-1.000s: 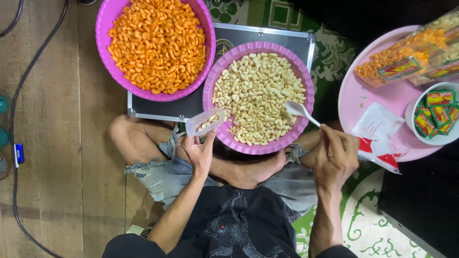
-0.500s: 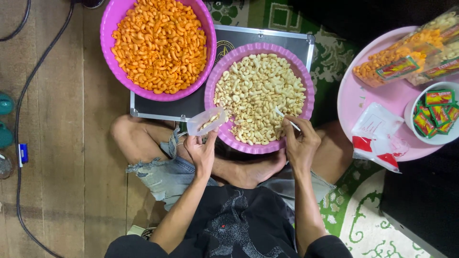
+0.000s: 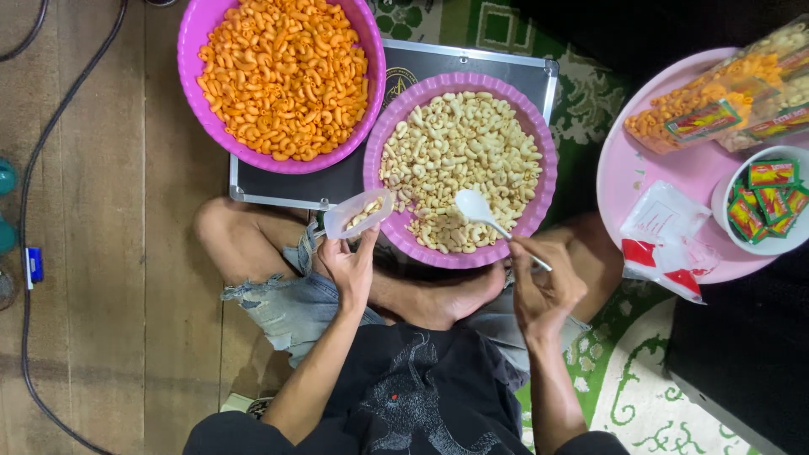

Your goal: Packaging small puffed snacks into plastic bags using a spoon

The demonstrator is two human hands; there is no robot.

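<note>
There is a single view, from a camera worn on the person's head. It looks almost straight down over the chest and crossed legs onto the floor in front. It sits close, so both hands, left (image 3: 350,268) and right (image 3: 543,286), lie near the frame's middle, with the purple bowls (image 3: 377,135) toward the top edge.

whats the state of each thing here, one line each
small clear bag: held open in left hand, partly filled with pale pieces
white spoon: held in right hand, bowl empty, over the pale macaroni
right purple basin: full of pale macaroni
left purple basin: full of orange macaroni
white bowl: holds small packets
</note>
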